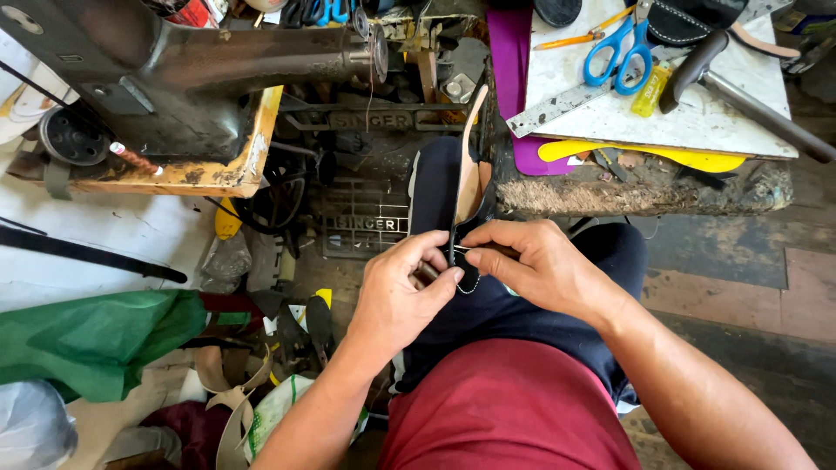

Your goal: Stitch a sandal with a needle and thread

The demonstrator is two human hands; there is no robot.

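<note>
A dark shoe (435,187) with a tan inner lining stands on edge on my knee, sole side to the left. My left hand (402,292) pinches at its near end, fingers closed on the shoe's edge and a thin thread. My right hand (531,265) grips the same end from the right, thumb and forefinger closed on what looks like a small tool or needle, mostly hidden. A loop of thread (470,285) hangs below the fingers.
An old black sewing machine (174,70) stands on a worn wooden stand at the upper left. At the upper right a white board (697,113) carries blue scissors (620,54), a metal ruler (557,104) and a hammer (740,87). Green cloth (96,339) and scraps lie on the floor at left.
</note>
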